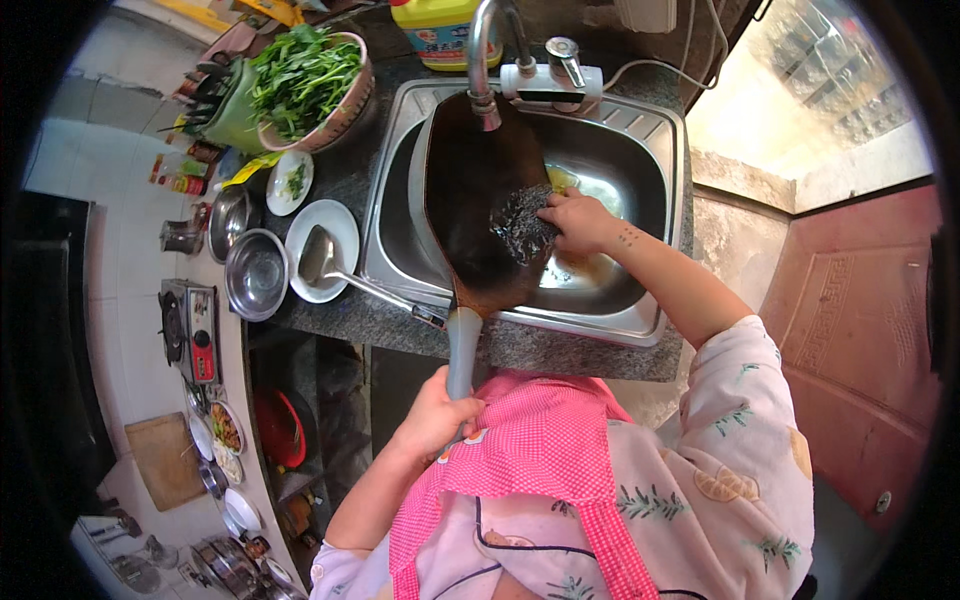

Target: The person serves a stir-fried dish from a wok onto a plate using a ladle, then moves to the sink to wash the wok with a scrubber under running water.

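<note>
A dark wok [480, 165] is tilted over a stainless steel sink [630, 326], its grey handle [463, 349] pointing towards me. My left hand [442, 412] is closed around that handle. My right hand [581, 221] has its fingers on a dark wire-like scouring pad [525, 223] at the right side of the wok. Yellowish liquid [561, 178] shows in the sink beyond the fingers. The metal faucet [486, 82] hangs over the far part of the wok. Left of the sink, a metal spatula [319, 255] rests on a white plate [341, 221].
Left of the sink are two metal bowls [257, 274], a small white plate with chopped greens [277, 196] and a pink basket of leafy greens [352, 112]. A yellow jug [442, 37] stands behind the sink. A portable gas stove [199, 330] is further left.
</note>
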`<state>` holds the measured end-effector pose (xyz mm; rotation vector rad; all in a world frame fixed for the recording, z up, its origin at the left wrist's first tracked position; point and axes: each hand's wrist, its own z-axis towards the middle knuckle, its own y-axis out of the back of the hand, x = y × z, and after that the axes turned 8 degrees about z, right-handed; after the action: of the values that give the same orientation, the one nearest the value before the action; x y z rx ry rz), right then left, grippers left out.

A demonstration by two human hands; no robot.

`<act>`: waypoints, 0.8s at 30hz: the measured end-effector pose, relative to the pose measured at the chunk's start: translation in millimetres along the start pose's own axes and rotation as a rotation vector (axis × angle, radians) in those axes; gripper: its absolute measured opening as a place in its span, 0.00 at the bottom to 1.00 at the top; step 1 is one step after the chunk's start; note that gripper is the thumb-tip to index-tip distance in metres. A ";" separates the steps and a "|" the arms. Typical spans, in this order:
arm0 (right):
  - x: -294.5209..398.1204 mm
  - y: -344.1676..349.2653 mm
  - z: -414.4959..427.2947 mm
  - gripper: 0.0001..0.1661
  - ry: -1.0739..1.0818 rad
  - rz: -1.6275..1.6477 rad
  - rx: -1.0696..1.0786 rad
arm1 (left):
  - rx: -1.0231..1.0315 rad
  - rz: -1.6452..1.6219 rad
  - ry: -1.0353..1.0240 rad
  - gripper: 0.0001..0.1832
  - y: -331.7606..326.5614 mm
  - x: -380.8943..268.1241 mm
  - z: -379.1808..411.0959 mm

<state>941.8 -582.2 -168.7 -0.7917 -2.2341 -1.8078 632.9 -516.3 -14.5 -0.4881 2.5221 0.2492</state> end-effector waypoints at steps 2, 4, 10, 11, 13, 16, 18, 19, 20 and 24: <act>2.8 10.0 0.1 0.32 -0.001 -0.020 -0.004 | -0.086 0.056 -0.047 0.13 4.6 8.8 -5.7; 7.7 15.6 0.2 0.32 0.026 -0.054 -0.055 | -0.163 0.162 -0.083 0.14 10.4 16.0 -9.9; 40.7 29.5 11.2 0.27 0.123 -0.263 -0.141 | -0.327 0.204 -0.117 0.15 10.6 30.9 -16.9; 42.5 29.1 14.3 0.29 0.182 -0.274 -0.185 | -0.331 0.189 -0.122 0.14 10.2 32.5 -17.5; 54.8 31.5 20.6 0.31 0.226 -0.180 -0.231 | -0.252 0.065 -0.171 0.14 11.1 35.4 -19.4; 64.9 29.1 36.2 0.35 0.415 0.137 -0.356 | -0.093 -0.208 -0.165 0.13 11.9 29.1 -30.8; 53.0 45.5 46.3 0.32 0.423 0.283 -0.371 | 0.019 -0.358 -0.141 0.13 13.1 28.0 -34.9; 33.4 49.2 56.4 0.27 0.328 0.312 -0.432 | 0.081 -0.397 -0.137 0.12 13.8 28.2 -31.8; 21.6 65.7 60.8 0.22 0.255 0.288 -0.465 | 0.136 -0.449 -0.128 0.12 14.1 32.1 -28.8; -39.5 130.9 59.2 0.27 -0.226 0.225 -0.443 | 0.248 -0.514 -0.145 0.12 8.0 43.6 -23.6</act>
<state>1051.6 -521.1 -88.6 -1.3253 -1.7772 -2.2165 584.3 -528.1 -18.5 -0.9485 2.1580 -0.2127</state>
